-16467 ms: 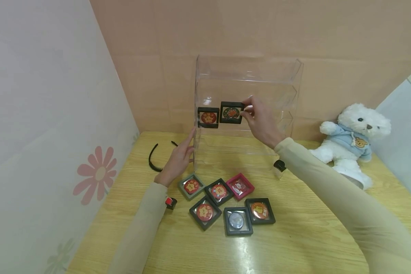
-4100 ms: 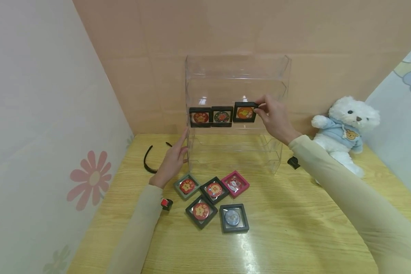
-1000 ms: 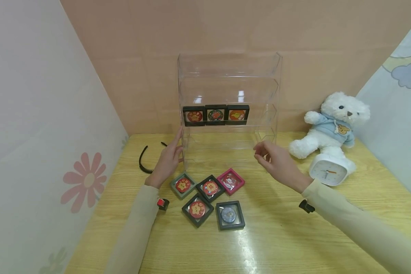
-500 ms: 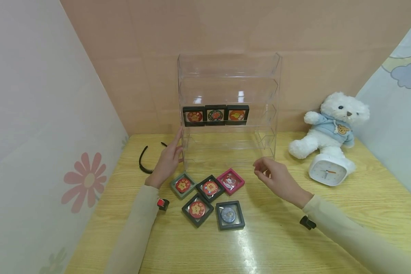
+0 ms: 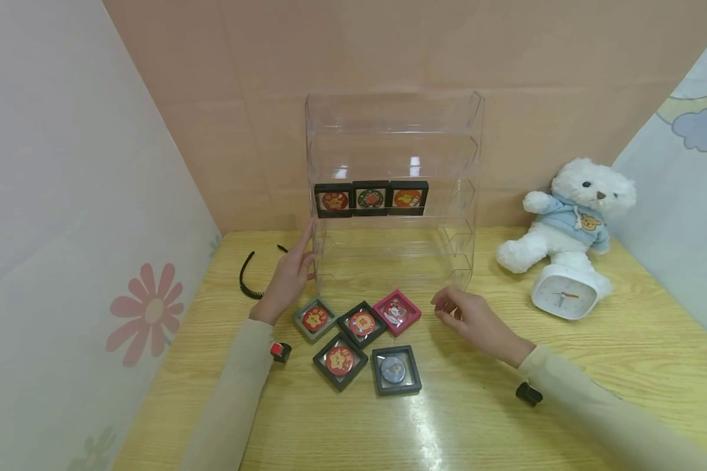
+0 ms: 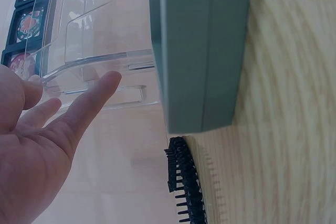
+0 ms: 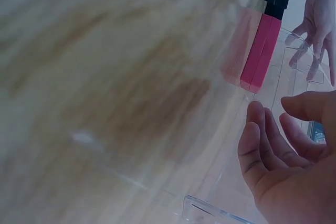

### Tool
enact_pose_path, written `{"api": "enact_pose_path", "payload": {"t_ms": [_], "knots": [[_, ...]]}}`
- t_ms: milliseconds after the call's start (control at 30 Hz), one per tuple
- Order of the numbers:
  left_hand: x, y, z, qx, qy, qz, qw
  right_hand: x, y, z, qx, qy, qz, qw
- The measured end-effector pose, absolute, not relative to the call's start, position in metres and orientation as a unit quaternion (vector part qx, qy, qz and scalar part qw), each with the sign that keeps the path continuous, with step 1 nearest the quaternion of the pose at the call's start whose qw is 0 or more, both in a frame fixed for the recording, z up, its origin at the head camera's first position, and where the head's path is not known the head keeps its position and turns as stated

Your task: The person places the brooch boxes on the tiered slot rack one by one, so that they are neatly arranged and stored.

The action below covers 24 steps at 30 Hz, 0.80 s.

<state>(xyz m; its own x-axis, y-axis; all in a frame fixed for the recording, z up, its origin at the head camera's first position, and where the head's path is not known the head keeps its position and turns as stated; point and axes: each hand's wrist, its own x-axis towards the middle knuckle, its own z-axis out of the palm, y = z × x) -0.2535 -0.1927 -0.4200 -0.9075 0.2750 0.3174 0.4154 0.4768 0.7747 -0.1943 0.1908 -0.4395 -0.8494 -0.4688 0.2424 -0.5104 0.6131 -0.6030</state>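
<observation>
A clear acrylic rack (image 5: 400, 131) with several tiers stands against the wall. On one tier, side by side from the left, sit a black frame with a red badge (image 5: 334, 200), one with a green badge (image 5: 371, 198) and one with an orange badge (image 5: 408, 197). My left hand (image 5: 289, 278) rests straight fingers at the rack's left side. My right hand (image 5: 477, 320), loosely curled and holding nothing, hovers just right of the pink frame (image 5: 397, 313). Beside that lie a green-grey frame (image 5: 315, 319), black frames (image 5: 362, 324) with red badges and a dark grey frame (image 5: 397, 370).
On the right a white teddy bear (image 5: 577, 216) in a blue hoodie sits behind a white clock (image 5: 565, 292). A black toothed headband (image 5: 249, 281) lies left of the rack. Walls border the wooden table (image 5: 477, 432) at back and sides.
My right hand has let go of the orange-badge frame, now beside the other two on the tier, and has come down towards the pink frame. My left hand stays at the rack.
</observation>
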Motion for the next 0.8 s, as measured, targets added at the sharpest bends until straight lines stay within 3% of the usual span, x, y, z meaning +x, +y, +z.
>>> {"api": "enact_pose_path", "payload": {"t_ms": [800], "knots": [[-0.2545,-0.193,-0.4222,-0.208,-0.851,-0.475,0.078,-0.1994,0.1887,-0.4419,0.285,-0.9,0.328,-0.026]]}}
